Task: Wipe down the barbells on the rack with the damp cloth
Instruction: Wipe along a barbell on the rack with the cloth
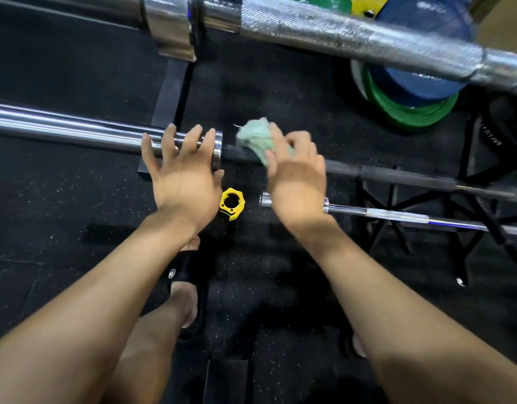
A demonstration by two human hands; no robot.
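The step in hand looks like the wiping itself, on the middle barbell point(368, 172) of the rack: the right hand point(295, 176) has the damp cloth point(256, 138) bunched under its curled fingers and pressed onto the dark shaft, just past the chrome collar. The left hand point(183, 170) lies just to the left of it, fingers spread and fairly straight over the chrome sleeve point(76, 131), resting there flat and not gripping, as if to steady the bar

Both forearms reach forward and down from the body, wrists a little bent, palms turned down onto the bar. Next, I judge, the cloth wants drawing along the shaft away from the left hand, toward the right, with the grip kept snug so it rubs all round

Below and between the two hands a yellow collar clip point(232, 203) lies on the black floor; under the right wrist a thinner bar point(397, 214) runs off to the right. Above both hands crosses a knurled barbell point(353, 33), not yet touched by either hand
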